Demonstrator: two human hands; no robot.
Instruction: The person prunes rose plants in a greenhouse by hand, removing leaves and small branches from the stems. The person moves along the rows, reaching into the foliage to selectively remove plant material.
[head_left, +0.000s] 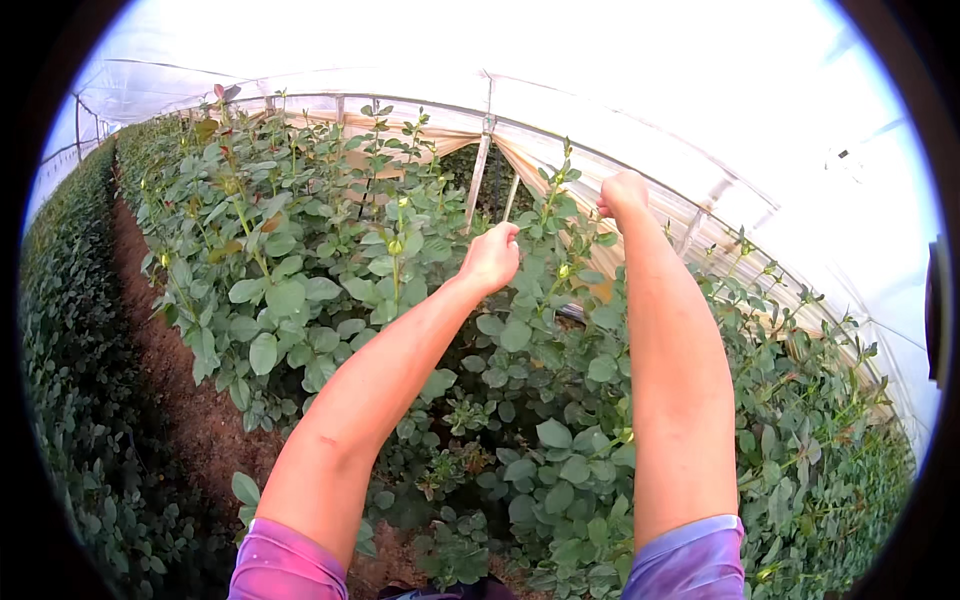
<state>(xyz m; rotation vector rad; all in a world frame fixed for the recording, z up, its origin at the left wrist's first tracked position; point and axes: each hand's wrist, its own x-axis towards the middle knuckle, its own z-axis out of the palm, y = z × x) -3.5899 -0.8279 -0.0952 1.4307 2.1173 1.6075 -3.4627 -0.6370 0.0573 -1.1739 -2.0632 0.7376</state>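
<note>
Both my arms reach forward over leafy rose bushes (285, 296). My left hand (493, 257) is curled among the upper leaves, its thumb bent over the fingers; whether it grips a stem I cannot tell. Higher and to the right, my right hand (624, 196) is closed like a fist, its fingers turned away, so what may be inside is hidden. Between the hands rises a rose stem with a small bud tip (567, 148). A pale green rosebud (562, 271) stands below them, and another rosebud (395, 247) is left of my left hand.
A bare soil path (161, 360) runs along the left, with another row of bushes (67, 315) beyond it. Behind the plants stand a wooden post (478, 176) and tan sheeting (525, 169), gathered aside like a curtain. White greenhouse plastic (600, 45) spans overhead.
</note>
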